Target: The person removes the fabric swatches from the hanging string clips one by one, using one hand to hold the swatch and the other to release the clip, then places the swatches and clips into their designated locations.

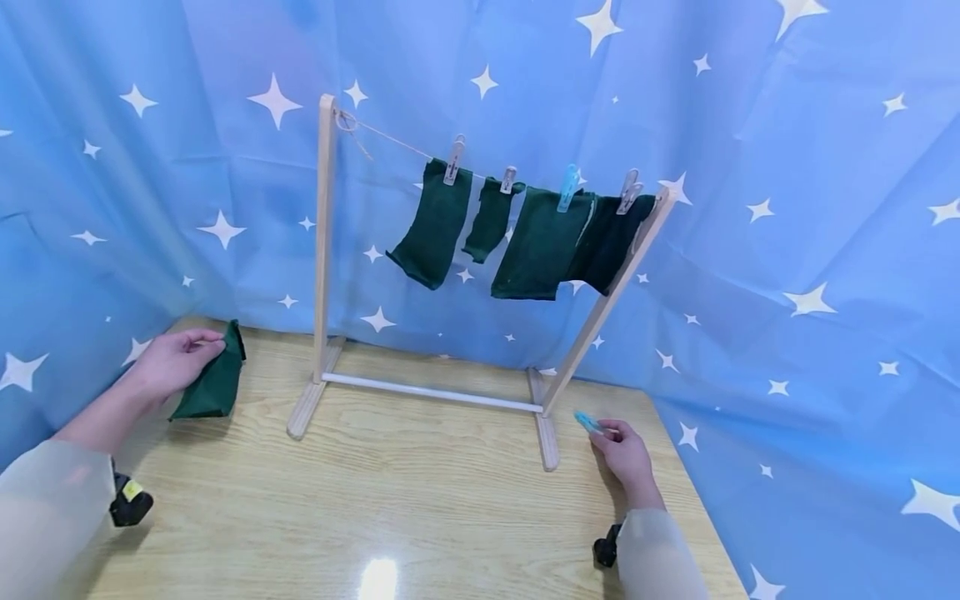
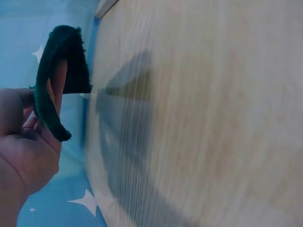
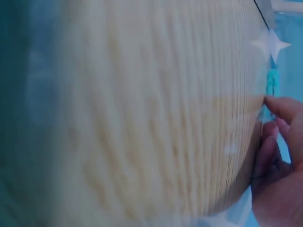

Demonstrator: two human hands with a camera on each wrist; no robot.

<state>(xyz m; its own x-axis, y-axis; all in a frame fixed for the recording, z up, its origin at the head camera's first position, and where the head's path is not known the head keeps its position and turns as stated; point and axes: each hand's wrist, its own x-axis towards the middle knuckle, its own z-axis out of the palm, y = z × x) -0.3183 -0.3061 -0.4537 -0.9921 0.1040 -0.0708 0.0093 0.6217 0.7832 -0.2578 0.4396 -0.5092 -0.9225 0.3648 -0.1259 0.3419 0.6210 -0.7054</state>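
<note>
My left hand [image 1: 180, 360] pinches a dark green piece of cloth [image 1: 213, 385] by its upper part, at the left of the table. In the left wrist view the cloth [image 2: 45, 101] is bent over the fingers, clear of the tabletop. At the right, my right hand [image 1: 624, 454] pinches a light blue clothespin [image 1: 588, 422] between thumb and fingers. The clothespin [image 3: 271, 85] also shows at the right edge of the right wrist view. Between the hands, several green cloths [image 1: 437, 223] hang from a string [image 1: 393, 138], held by grey clothespins [image 1: 453, 162] and a blue clothespin [image 1: 568, 188].
A wooden drying rack [image 1: 325, 242] stands on the pale wooden table [image 1: 420, 483], its white bottom bar [image 1: 431, 390] running between two feet. Behind and at both sides hangs a blue curtain [image 1: 817, 275] with white stars. Dark wrist cameras [image 1: 129, 500] sit beneath both sleeves.
</note>
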